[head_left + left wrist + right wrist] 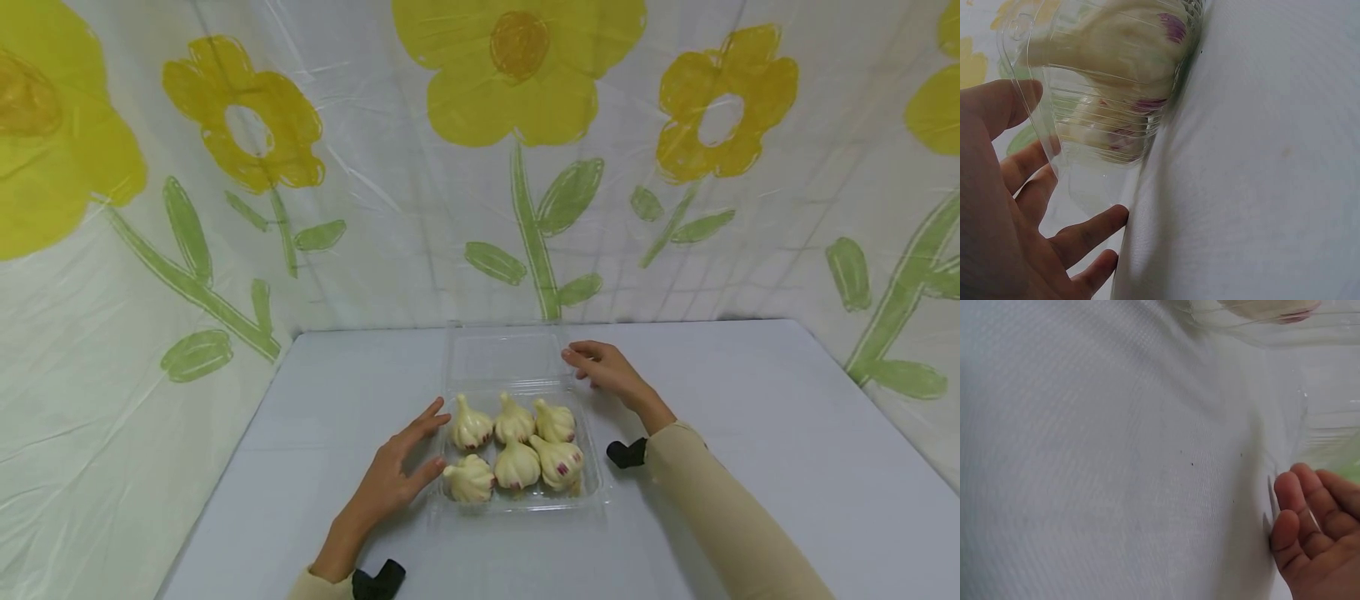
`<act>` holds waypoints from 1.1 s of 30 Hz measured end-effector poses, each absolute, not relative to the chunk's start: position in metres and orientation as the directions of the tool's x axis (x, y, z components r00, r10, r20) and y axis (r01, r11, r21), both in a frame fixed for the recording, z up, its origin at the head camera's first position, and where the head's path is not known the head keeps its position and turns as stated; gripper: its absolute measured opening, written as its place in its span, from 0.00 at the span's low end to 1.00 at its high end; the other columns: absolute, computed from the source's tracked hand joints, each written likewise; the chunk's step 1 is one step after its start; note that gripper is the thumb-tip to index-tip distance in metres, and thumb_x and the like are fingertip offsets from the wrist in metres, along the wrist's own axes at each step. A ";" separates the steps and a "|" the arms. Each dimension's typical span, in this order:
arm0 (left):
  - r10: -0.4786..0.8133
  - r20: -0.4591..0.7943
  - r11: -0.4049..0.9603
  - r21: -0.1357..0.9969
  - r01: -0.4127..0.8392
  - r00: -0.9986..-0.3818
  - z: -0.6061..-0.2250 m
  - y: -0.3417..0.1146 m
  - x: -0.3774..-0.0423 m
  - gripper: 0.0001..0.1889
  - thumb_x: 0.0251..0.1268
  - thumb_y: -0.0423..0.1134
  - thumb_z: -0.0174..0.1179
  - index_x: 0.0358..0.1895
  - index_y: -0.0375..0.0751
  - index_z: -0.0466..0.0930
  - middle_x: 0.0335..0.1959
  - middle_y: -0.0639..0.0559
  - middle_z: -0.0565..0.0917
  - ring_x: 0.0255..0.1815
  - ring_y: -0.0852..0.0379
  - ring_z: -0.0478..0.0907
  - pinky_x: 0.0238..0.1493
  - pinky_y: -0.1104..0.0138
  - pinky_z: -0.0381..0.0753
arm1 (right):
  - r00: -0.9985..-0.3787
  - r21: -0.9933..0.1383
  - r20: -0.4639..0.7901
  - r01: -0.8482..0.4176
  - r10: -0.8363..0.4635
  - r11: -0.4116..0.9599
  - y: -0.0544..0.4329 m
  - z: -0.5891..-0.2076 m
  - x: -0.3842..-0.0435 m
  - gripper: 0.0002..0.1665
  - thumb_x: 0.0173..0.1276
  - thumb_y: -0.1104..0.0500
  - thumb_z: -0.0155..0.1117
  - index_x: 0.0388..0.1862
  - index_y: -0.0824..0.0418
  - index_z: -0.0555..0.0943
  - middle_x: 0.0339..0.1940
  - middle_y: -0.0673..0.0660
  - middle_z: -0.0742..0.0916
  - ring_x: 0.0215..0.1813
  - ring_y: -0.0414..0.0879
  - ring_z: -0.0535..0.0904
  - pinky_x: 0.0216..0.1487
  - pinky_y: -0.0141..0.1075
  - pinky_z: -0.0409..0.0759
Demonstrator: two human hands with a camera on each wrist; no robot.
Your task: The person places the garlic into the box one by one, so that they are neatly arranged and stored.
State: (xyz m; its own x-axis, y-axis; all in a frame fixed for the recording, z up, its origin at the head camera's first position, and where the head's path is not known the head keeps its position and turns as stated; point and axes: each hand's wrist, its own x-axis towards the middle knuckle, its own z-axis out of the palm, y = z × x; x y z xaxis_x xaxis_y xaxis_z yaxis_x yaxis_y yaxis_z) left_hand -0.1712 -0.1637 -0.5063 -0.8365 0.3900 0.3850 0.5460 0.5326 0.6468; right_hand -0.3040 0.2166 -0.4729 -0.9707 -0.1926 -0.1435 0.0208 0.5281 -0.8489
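A clear plastic clamshell box lies on the table with its lid folded back toward the rear wall. Several garlic bulbs, cream with purple marks, sit in its base in two rows. My left hand is at the base's left side, fingers spread and thumb by the front bulb. In the left wrist view, the thumb and fingertips are around the clear rim. At the lid's right edge is my right hand, its fingers loosely bent. Whether those fingertips touch the lid is hard to tell.
A white cloth covers the table. Behind it hangs a pale curtain painted with yellow flowers, which also runs along both sides. Black straps or mounts sit at both wrists, beside beige sleeves.
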 end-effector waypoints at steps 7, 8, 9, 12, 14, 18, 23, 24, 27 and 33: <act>0.386 0.401 0.535 0.637 0.556 -0.831 -0.506 -0.163 -0.171 0.30 0.67 0.38 0.65 0.73 0.47 0.72 0.81 0.53 0.64 0.78 0.45 0.67 0.68 0.39 0.72 | -0.975 -0.863 -0.069 -0.047 -0.210 0.503 0.213 -0.473 -0.303 0.39 0.76 0.41 0.60 0.75 0.64 0.69 0.61 0.66 0.81 0.51 0.54 0.82 0.43 0.37 0.79; 0.387 0.400 0.533 0.638 0.555 -0.831 -0.505 -0.163 -0.171 0.30 0.67 0.38 0.65 0.73 0.46 0.72 0.81 0.53 0.64 0.78 0.45 0.67 0.68 0.39 0.72 | -0.976 -0.863 -0.055 -0.059 -0.210 0.501 0.213 -0.472 -0.303 0.38 0.76 0.42 0.61 0.75 0.63 0.69 0.61 0.65 0.81 0.51 0.54 0.82 0.43 0.37 0.79; 0.386 0.399 0.532 0.641 0.554 -0.832 -0.505 -0.163 -0.171 0.30 0.67 0.38 0.65 0.73 0.46 0.72 0.81 0.53 0.64 0.78 0.46 0.67 0.68 0.39 0.72 | -0.976 -0.863 -0.043 -0.071 -0.211 0.500 0.213 -0.471 -0.303 0.39 0.75 0.42 0.61 0.75 0.63 0.69 0.62 0.64 0.81 0.51 0.54 0.82 0.44 0.37 0.79; 0.386 0.390 0.530 0.647 0.548 -0.836 -0.503 -0.163 -0.169 0.30 0.68 0.39 0.65 0.73 0.47 0.71 0.81 0.54 0.63 0.78 0.47 0.66 0.70 0.41 0.71 | -0.977 -0.853 -0.004 -0.108 -0.213 0.511 0.212 -0.466 -0.302 0.39 0.74 0.42 0.63 0.75 0.62 0.69 0.63 0.64 0.81 0.53 0.54 0.81 0.46 0.37 0.79; 0.388 0.390 0.531 0.646 0.549 -0.835 -0.502 -0.163 -0.169 0.30 0.68 0.38 0.65 0.73 0.47 0.71 0.81 0.53 0.63 0.78 0.47 0.66 0.70 0.41 0.71 | -0.977 -0.842 0.023 -0.133 -0.212 0.523 0.211 -0.462 -0.301 0.39 0.73 0.43 0.64 0.75 0.63 0.69 0.63 0.64 0.81 0.54 0.55 0.81 0.47 0.38 0.80; 0.391 0.389 0.529 0.647 0.549 -0.834 -0.502 -0.163 -0.169 0.30 0.68 0.38 0.65 0.73 0.47 0.71 0.81 0.52 0.63 0.78 0.47 0.66 0.70 0.43 0.71 | -0.975 -0.799 0.070 -0.183 -0.213 0.572 0.211 -0.451 -0.298 0.40 0.73 0.43 0.64 0.76 0.63 0.69 0.65 0.65 0.81 0.57 0.58 0.81 0.49 0.41 0.81; 0.389 0.398 0.532 0.639 0.555 -0.831 -0.501 -0.163 -0.169 0.30 0.67 0.38 0.65 0.73 0.46 0.72 0.81 0.51 0.64 0.77 0.46 0.67 0.69 0.42 0.73 | -0.968 -0.765 0.116 -0.229 -0.221 0.602 0.212 -0.439 -0.292 0.40 0.73 0.43 0.65 0.76 0.60 0.69 0.67 0.63 0.81 0.58 0.58 0.81 0.49 0.42 0.82; 0.389 0.399 0.532 0.639 0.556 -0.830 -0.501 -0.162 -0.168 0.30 0.67 0.37 0.65 0.72 0.45 0.72 0.81 0.51 0.64 0.77 0.46 0.68 0.69 0.42 0.73 | -0.965 -0.763 0.127 -0.242 -0.227 0.599 0.213 -0.437 -0.291 0.39 0.73 0.43 0.66 0.76 0.59 0.69 0.66 0.63 0.81 0.58 0.58 0.82 0.48 0.43 0.82; 0.390 0.400 0.531 0.638 0.557 -0.830 -0.501 -0.162 -0.168 0.30 0.67 0.37 0.65 0.72 0.46 0.72 0.81 0.51 0.64 0.77 0.46 0.67 0.69 0.42 0.73 | -0.959 -0.765 0.153 -0.269 -0.241 0.586 0.216 -0.432 -0.285 0.38 0.72 0.44 0.67 0.76 0.56 0.69 0.66 0.63 0.82 0.57 0.57 0.83 0.49 0.44 0.82; 0.389 0.410 0.549 0.617 0.565 -0.825 -0.502 -0.163 -0.169 0.30 0.67 0.38 0.65 0.73 0.47 0.72 0.81 0.50 0.65 0.77 0.44 0.68 0.68 0.41 0.73 | -0.940 -0.753 0.203 -0.329 -0.275 0.570 0.221 -0.426 -0.272 0.38 0.71 0.46 0.68 0.77 0.54 0.69 0.67 0.62 0.81 0.54 0.53 0.83 0.54 0.45 0.79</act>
State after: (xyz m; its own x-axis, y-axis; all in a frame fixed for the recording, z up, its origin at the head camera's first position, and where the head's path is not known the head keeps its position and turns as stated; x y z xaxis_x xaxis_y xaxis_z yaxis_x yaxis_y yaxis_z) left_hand -0.1689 -0.1625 -0.5022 -0.8252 0.3889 0.4096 0.5646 0.5486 0.6166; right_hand -0.2722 0.2213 -0.4260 -0.9397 -0.2753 0.2027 -0.3294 0.5700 -0.7528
